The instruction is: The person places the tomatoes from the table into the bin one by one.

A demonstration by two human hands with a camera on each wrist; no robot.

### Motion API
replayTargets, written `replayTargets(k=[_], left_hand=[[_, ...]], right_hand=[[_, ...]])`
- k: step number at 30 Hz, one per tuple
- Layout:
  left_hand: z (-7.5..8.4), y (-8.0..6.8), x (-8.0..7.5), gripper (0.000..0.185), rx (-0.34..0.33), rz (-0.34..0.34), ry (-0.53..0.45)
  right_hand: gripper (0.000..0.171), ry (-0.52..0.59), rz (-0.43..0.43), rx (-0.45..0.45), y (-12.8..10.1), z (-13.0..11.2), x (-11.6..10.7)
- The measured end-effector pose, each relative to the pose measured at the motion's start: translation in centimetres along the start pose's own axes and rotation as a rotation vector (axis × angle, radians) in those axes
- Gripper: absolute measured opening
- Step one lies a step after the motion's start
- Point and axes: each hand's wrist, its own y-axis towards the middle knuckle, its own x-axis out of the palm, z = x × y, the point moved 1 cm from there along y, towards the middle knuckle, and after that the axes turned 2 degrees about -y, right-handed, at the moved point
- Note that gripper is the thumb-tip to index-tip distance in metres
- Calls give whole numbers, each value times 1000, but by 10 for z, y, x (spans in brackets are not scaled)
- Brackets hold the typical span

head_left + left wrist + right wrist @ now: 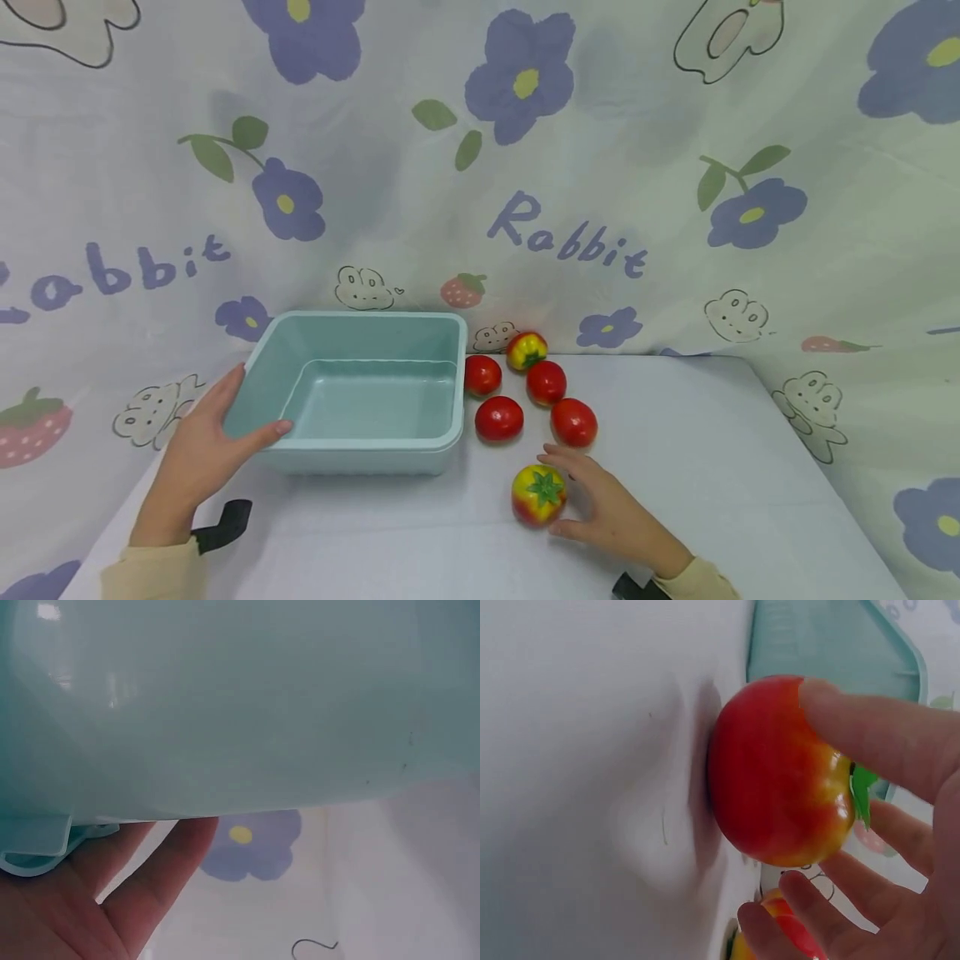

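**Right hand closes on a tomato beside the basin**

A person's right hand [611,508] cups the yellow-and-red tomato [538,494] that lies on the desk [720,467], in front of and to the right of the pale green basin [360,392]. The fruit sits directly to the left of the palm, its green calyx facing up; it is roughly round, with no long axis to speak of. In the right wrist view the fingers [877,731] curl over and under the tomato [780,772], touching its skin, while it rests on the white cloth.

The left hand [202,454] holds the basin's near-left corner, thumb hooked over the rim and the other fingers along the outer wall; the left wrist view shows the palm [90,900] against the basin's underside edge [240,705]. The right hand is plainly the nearer one to the tomato.

Five more tomatoes [499,417] cluster just right of the basin, behind the held one. The basin holds nothing.
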Motion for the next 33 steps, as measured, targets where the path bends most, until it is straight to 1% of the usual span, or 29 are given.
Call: replayTargets(k=[3, 7, 11, 16, 20, 24, 28, 33], left_hand=[[0, -1, 0, 109, -4, 4, -7], [1, 0, 0, 108, 3, 6, -17], [1, 0, 1, 108, 2, 8, -20], [-1, 0, 1, 108, 2, 8, -19], [0, -1, 1, 108, -12, 11, -12], [1, -1, 2, 107, -9, 16, -27], [0, -2, 2, 106, 2, 18, -39], [-1, -2, 3, 106, 4, 27, -35]], right_hand=[[72, -23, -11, 5, 2, 0, 3], [67, -11, -34, 46, 4, 1, 5], [66, 11, -54, 83, 6, 1, 6], [66, 21, -61, 89, 7, 1, 6], [63, 48, -60, 112, 8, 1, 6], [60, 77, -58, 130, 10, 1, 7], [61, 98, -36, 127, 10, 0, 7], [63, 96, 38, 100, 10, -3, 4]])
